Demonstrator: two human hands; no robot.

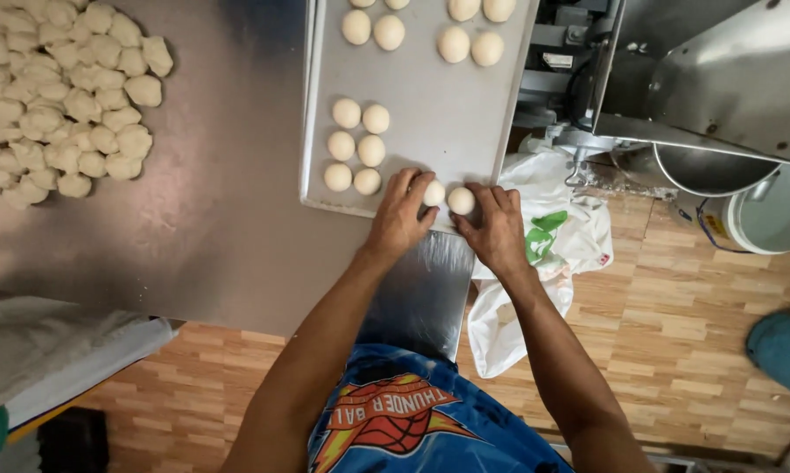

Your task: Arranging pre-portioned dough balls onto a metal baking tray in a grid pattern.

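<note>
We see the left hand [401, 215] and the right hand [497, 226] side by side at the near edge of a metal baking tray [465, 105], each one cupped over a small round dough ball. The left dough ball [433, 193] sits under the curled fingertips of the left hand, and the right dough ball [461, 201] is touched by the thumb and first fingers of the right hand; the two balls lie just beside each other on the tray. The fingers are closed loosely around them, not pressed flat. On the tray we count already a group of six finished balls [356, 145] in pairs to the left, and more pairs further up, so we judge that a good part of the tray is filled, while the near right part has still bare metal. On the steel table [229, 201] a large heap of rough, unshaped dough pieces [58, 92] waits at the far left, which suggests much work is left. The top of the tray is cut off by the frame, so we cannot tell how many balls it holds. At the right a machine with a steel bowl [710, 171] is only partly visible, and a white plastic bag [544, 254] hangs below the tray edge.
</note>
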